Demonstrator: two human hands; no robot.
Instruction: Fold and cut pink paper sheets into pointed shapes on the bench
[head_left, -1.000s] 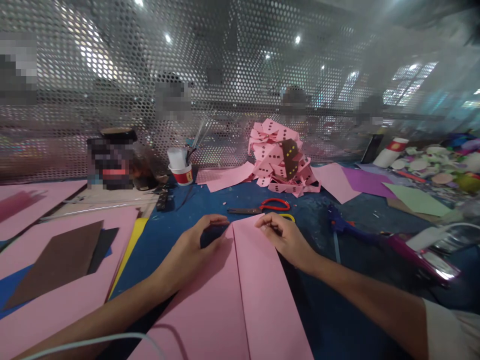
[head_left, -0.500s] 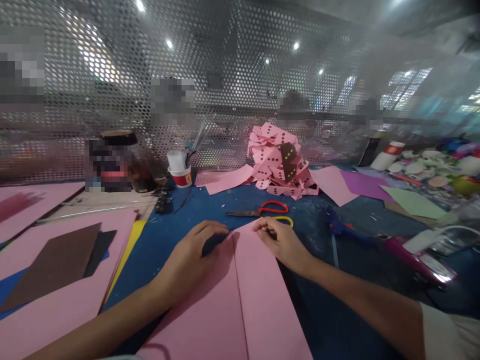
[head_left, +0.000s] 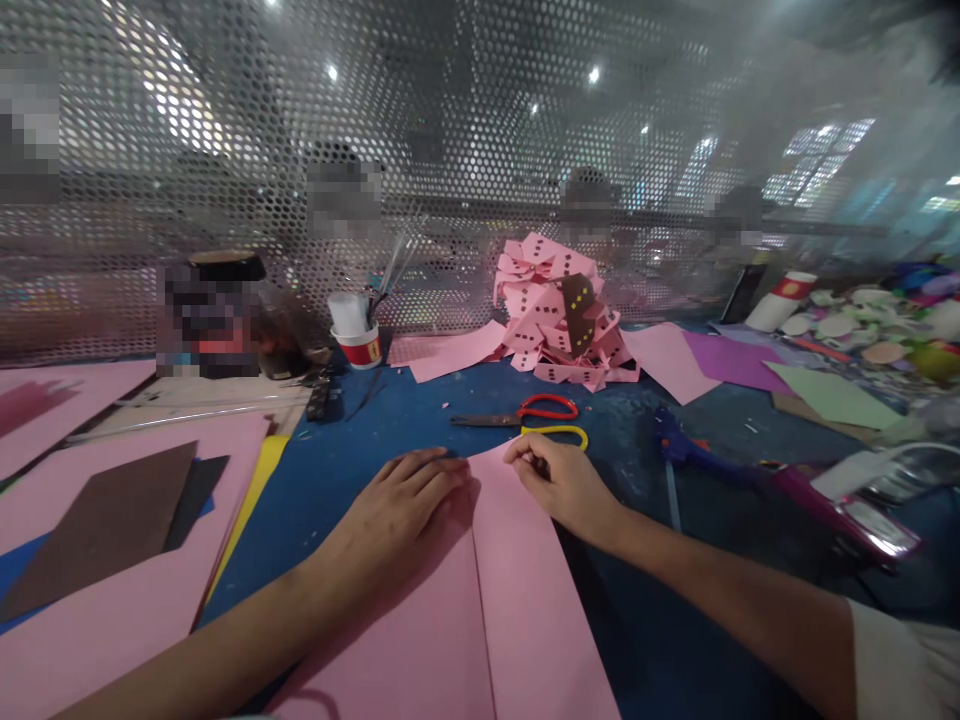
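Pink sheet [head_left: 529,580]: it lies below both hands, and from the fingertips it extends back to the near side of my view. One long line runs along it; a fold or an edge, I cannot tell which.
Left hand [head_left: 390,515]: from my distant place I see it has just flattened. Half a second ago it was arched; now its fingers rest over the far left part, close to the line. It is released, with no grasp visible; the thumb is hidden.
Right hand [head_left: 566,490]: fingers are curled at the far edge. Whether paper is pinched between them, I cannot tell.
Steadiness: I judge the sheet is now better held down left of the line.
Scissors [head_left: 510,421]: just beyond the right hand, on the blue table [head_left: 405,415].
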